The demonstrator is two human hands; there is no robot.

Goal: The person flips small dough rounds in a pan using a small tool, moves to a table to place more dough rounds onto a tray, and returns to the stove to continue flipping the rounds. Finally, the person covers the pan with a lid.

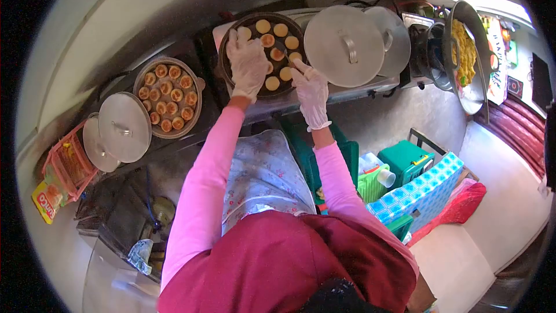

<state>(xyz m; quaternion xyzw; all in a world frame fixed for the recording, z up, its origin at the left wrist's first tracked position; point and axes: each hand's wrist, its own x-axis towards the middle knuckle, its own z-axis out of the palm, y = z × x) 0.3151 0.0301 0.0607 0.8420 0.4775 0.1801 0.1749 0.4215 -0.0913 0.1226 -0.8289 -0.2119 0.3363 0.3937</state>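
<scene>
Both hands wear clear plastic gloves over a dark round pan point(255, 21) that holds several small round cakes, some pale and some browned. My left hand point(246, 64) reaches over the pan's left side, palm down; its fingertips are near a pale cake point(263, 26) and a browned cake point(267, 40), and whether it holds anything is unclear. At the pan's right edge, my right hand point(311, 90) has its fingers pressed together around a thin tool point(287, 56) that points towards a browned cake point(277, 54).
Left of the pan stands a second round pan point(198, 101) full of browned cakes. Metal lids point(330, 40) lie to the right, and more lids point(124, 139) at the far left. A wok point(450, 40) with yellow food point(465, 52) is at the far right. Green bins point(402, 159) stand below.
</scene>
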